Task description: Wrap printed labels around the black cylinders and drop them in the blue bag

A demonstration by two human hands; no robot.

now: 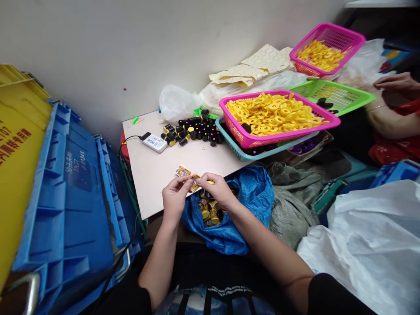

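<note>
Over the table's front edge, my left hand (174, 195) and my right hand (218, 189) pinch a small printed yellow label (194, 183) between them. Under my right fingers a dark piece with a yellow end partly shows; most of it is hidden. Another printed label (182, 170) lies on the table just beyond my left fingertips. Right below my hands, a blue woven bag (256, 186) stands open with several black-and-yellow pieces wearing printed labels (212, 213) inside. Farther back on the table is a pile of black cylinders (197, 131), some with yellow or pink ends.
A white device with a cable (154, 142) lies on the white table (144, 175). A pink basket (243, 138) of yellow rings rests on a teal basket (234, 148). Blue crates (75, 175) flank the left. At right are a green basket (357, 89) and another person's arm (390, 116).
</note>
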